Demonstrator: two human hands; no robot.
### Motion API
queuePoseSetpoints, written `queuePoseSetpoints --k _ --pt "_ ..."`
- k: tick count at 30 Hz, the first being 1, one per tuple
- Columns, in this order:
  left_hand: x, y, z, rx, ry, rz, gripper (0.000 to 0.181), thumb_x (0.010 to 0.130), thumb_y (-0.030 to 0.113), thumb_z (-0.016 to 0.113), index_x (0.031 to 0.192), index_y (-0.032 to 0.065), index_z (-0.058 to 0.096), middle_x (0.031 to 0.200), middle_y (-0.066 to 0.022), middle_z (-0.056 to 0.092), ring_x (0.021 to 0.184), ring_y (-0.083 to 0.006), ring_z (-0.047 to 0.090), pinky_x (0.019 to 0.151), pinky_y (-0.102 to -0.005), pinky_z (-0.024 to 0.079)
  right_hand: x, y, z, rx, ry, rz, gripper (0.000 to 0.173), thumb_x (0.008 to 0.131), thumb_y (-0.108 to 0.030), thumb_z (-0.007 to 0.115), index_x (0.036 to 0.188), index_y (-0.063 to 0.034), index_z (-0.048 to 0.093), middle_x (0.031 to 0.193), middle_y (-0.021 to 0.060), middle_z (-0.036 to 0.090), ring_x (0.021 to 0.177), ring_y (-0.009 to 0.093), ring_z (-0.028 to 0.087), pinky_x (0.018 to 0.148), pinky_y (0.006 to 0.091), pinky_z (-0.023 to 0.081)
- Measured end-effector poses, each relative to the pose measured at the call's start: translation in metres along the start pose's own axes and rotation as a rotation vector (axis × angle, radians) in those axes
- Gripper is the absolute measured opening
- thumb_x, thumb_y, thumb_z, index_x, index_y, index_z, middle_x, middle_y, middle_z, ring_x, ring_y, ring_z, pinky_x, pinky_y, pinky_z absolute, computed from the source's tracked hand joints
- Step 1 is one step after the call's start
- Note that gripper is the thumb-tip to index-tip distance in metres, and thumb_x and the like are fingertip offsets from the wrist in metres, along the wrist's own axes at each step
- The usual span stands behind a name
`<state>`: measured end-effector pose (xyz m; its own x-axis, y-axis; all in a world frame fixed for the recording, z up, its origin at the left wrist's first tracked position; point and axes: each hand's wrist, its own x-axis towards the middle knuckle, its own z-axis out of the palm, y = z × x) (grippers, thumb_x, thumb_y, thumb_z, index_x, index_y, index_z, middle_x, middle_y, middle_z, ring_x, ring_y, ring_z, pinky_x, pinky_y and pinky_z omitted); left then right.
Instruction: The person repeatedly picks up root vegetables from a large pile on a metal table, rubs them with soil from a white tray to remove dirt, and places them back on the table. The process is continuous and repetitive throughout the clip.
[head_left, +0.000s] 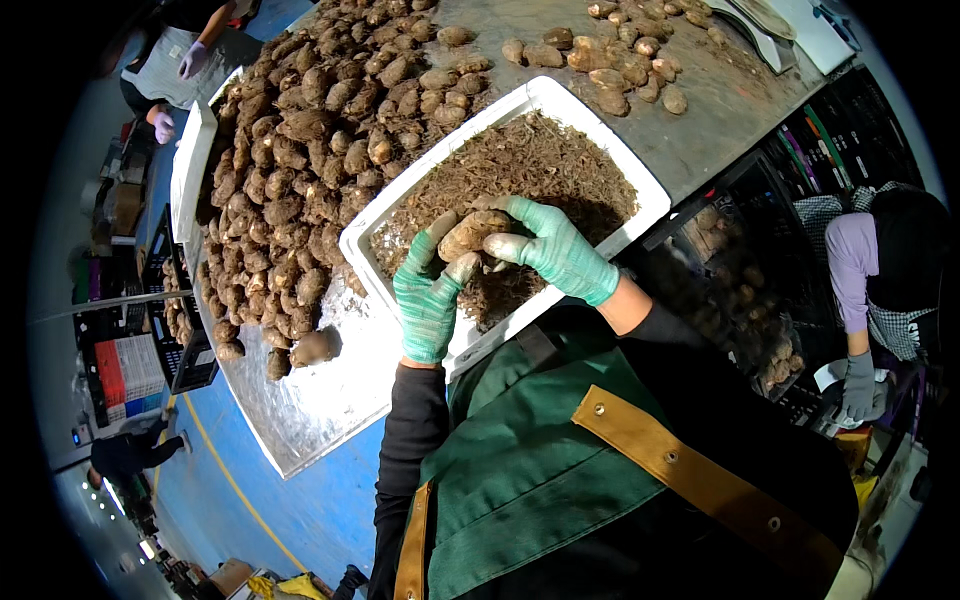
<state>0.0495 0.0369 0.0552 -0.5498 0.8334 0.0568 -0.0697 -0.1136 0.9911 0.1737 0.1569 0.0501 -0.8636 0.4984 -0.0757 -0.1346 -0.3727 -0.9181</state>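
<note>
Between my two gloved hands is a brown taro corm (474, 235), held over a white foam box (630, 222). My left hand (429, 300), in a green knit glove, grips its left end with thumb and fingers. On the other end, my right hand (562, 251) in a matching glove pinches it from above and below. Loose brown root fibres and peelings (517, 161) fill much of the box beneath. A large heap of similar corms (300, 157) covers the table just left of the box.
A smaller group of corms (630, 64) lies on the metal table (720, 127) beyond the box. Black crates with corms (720, 277) stand at my right. A co-worker in a grey glove (862, 386) bends at far right; another person's purple-gloved hand (193, 60) shows at upper left.
</note>
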Motion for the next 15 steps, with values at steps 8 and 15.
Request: queuePoseSetpoints --k 8,15 --pt "0.014 -0.024 -0.040 -0.200 0.255 0.039 0.036 0.088 0.025 0.058 0.116 0.0018 0.055 0.090 -0.0064 0.061 0.084 -0.0140 0.058 0.075 -0.0309 0.051 0.011 0.018 -0.013 -0.351 0.072 -0.412 0.044 0.070 -0.004 0.070 0.111 -0.0043 0.053 0.108 0.0056 0.057 0.101 0.015 0.054 0.088 0.0299 0.044" --pt "0.015 -0.007 -0.011 0.200 0.063 -0.023 0.032 0.086 0.022 0.060 0.108 -0.0011 0.059 0.102 -0.0074 0.060 0.093 -0.0148 0.055 0.087 -0.0280 0.042 0.016 0.006 -0.021 -0.635 -0.101 -0.434 0.039 0.069 -0.003 0.068 0.106 -0.0064 0.055 0.103 0.0028 0.056 0.099 0.014 0.052 0.088 0.0311 0.043"
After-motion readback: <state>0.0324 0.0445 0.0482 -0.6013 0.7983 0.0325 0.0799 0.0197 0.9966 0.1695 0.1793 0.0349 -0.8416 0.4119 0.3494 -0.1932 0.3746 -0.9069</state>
